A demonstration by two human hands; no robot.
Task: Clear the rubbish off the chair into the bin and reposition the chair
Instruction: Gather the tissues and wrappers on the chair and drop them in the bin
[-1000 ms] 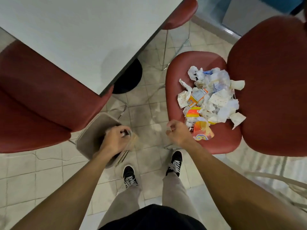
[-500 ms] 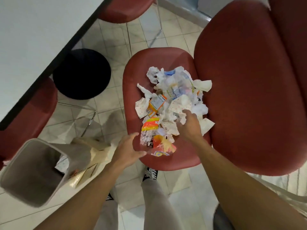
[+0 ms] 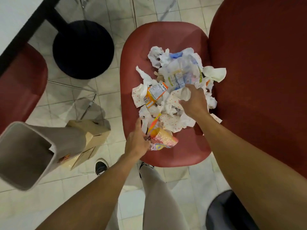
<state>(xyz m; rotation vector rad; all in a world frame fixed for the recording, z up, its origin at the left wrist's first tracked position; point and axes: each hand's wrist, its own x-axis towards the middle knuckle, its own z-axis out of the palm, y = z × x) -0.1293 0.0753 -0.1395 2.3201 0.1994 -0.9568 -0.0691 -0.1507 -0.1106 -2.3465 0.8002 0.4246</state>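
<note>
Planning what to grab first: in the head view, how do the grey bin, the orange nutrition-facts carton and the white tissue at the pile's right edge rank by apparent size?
1. Grey bin, though it sits nearest the camera.
2. Orange nutrition-facts carton and white tissue: look about alike.

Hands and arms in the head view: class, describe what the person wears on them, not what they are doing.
Both the left hand and the right hand are bare: no gloves, rings, watch or bands show. Both forearms are uncovered as far as the frame shows; no sleeve is visible.

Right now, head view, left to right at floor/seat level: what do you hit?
bin → cardboard box → left hand → orange snack wrapper → right hand → chair backrest
</note>
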